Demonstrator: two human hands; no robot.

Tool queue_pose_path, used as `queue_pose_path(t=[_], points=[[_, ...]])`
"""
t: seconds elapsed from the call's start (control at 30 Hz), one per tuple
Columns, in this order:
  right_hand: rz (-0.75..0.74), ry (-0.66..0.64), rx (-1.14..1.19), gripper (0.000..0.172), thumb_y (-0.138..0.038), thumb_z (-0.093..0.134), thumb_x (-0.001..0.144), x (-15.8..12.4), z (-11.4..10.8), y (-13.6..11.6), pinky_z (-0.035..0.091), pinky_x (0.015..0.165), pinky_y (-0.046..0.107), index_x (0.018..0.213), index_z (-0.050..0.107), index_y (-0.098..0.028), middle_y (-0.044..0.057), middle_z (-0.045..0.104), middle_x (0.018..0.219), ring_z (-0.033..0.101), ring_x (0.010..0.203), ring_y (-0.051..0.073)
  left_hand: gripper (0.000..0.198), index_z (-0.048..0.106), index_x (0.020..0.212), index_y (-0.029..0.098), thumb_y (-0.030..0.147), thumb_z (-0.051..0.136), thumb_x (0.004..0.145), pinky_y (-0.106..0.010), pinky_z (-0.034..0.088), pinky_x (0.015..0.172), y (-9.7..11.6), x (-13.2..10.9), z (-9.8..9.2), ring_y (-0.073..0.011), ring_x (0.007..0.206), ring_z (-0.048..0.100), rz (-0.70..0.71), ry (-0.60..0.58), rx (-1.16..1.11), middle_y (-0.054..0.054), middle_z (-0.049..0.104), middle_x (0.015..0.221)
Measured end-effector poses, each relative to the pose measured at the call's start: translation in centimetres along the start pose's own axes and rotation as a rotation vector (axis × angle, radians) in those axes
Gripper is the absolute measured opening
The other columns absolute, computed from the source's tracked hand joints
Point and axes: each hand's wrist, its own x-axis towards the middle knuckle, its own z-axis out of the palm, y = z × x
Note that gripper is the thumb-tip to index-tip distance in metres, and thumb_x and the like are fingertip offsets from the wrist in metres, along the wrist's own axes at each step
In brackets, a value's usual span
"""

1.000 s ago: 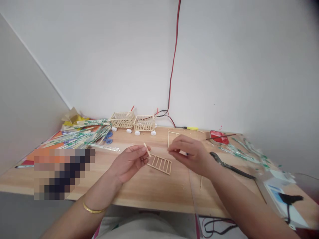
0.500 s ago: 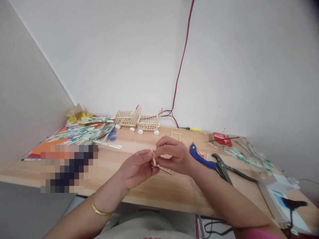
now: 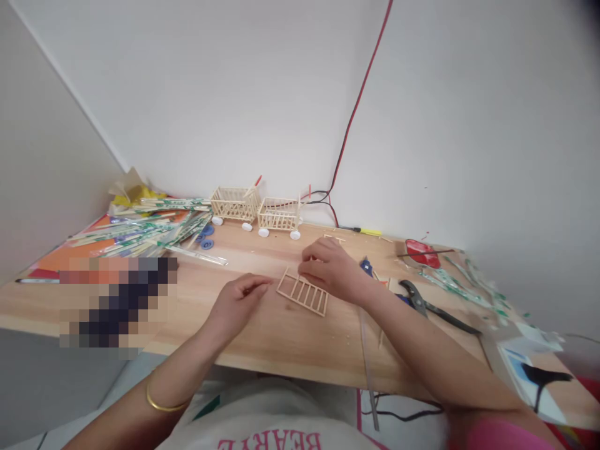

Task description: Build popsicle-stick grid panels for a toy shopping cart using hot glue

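A ladder-like frame of thin wooden sticks lies flat and slanted on the table, with several rungs between its rails. My right hand reaches over its far side, partly hiding that rail. The right fingers are closed at the top end of a short wooden stick lying across the frame. Just left of the frame, my left hand is closed, its fingertips pressed together beside the corner. Whether anything is between them, I cannot make out.
Two small stick carts with white wheels stand by the wall. Packaged sticks and blue wheels lie left. Right are a blue glue gun, dark pliers, a red packet and a white box.
My hands have moved apart. The short stick held up between them is now down at the frame under my right fingers. My left hand has drawn back left, and the view has shifted slightly.
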Motion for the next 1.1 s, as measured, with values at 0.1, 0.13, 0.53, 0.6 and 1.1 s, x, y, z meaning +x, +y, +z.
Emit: queue_pose_path(t=[0.1,0.13,0.53,0.6,1.1], points=[[-0.010,-0.139,-0.017,0.011,-0.023,0.055,0.087,-0.5,2.9,0.4,0.031,0.078,0.033,0.082,0.064,-0.020,0.004,0.061,0.089,0.047,0.084,0.016,0.019,0.071,0.090,0.023,0.023,0.055,0.081,-0.032,0.045,0.081,-1.0,0.4,-0.2,-0.0190,0.087,0.060,0.171,-0.028,0.234,-0.004,0.069,0.089],[-0.017,-0.167,-0.018,0.011,-0.023,0.055,0.087,-0.5,3.6,0.4,0.030,0.078,0.033,0.082,0.065,-0.020,0.004,0.061,0.089,0.047,0.085,0.016,0.020,0.071,0.090,0.023,0.021,0.053,0.082,-0.031,0.045,0.080,-1.2,0.4,-0.1,-0.0183,0.086,0.061,0.206,-0.052,0.286,-0.004,0.068,0.089],[-0.025,-0.312,0.036,0.013,-0.027,0.055,0.088,0.0,6.5,0.8,0.027,0.081,0.034,0.086,0.065,-0.021,0.004,0.060,0.088,0.045,0.087,0.017,0.024,0.069,0.094,0.017,0.019,0.046,0.088,-0.034,0.044,0.072,-4.0,0.7,1.3,-0.0201,0.078,0.054,0.434,-0.202,0.781,-0.008,0.065,0.082],[-0.034,-0.327,0.039,0.014,-0.027,0.054,0.089,0.2,6.6,0.8,0.026,0.081,0.034,0.085,0.066,-0.020,0.004,0.060,0.088,0.044,0.086,0.017,0.023,0.068,0.096,0.017,0.018,0.047,0.087,-0.036,0.043,0.071,-4.1,0.6,1.4,-0.0207,0.077,0.053,0.439,-0.228,0.859,-0.007,0.064,0.081],[-0.041,-0.401,0.053,0.018,-0.028,0.052,0.090,0.8,6.5,0.9,0.025,0.080,0.033,0.080,0.064,-0.019,0.004,0.060,0.089,0.044,0.086,0.017,0.021,0.063,0.100,0.018,0.018,0.046,0.088,-0.037,0.039,0.074,-4.1,0.6,1.8,-0.0210,0.080,0.050,0.403,-0.300,1.015,-0.005,0.061,0.083]])
